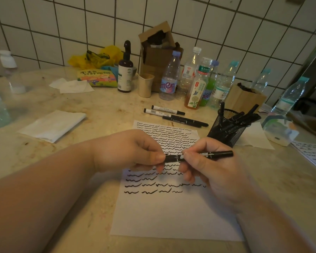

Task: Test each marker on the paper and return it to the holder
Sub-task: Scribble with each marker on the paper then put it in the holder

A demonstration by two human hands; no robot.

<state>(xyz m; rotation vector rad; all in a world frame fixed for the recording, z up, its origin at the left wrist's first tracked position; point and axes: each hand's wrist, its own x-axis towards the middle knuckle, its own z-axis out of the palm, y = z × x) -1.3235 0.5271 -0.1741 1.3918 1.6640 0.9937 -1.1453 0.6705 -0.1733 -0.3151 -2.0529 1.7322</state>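
A black marker [215,154] lies level between both hands above the white paper [171,214]. My left hand [130,152] pinches its left end, where the cap sits, and my right hand [206,167] grips the barrel. The paper carries many rows of black wavy test strokes; its lower half is blank. A black mesh holder [228,128] with several markers stands at the paper's upper right. Several loose markers [173,115] lie on the counter just beyond the paper's top edge.
Several plastic bottles [195,83] and a cardboard box [159,57] crowd the back by the tiled wall. A dark pump bottle [125,70], a beige cup [145,84], folded tissues [53,125] and a second marked sheet [312,156] lie around.
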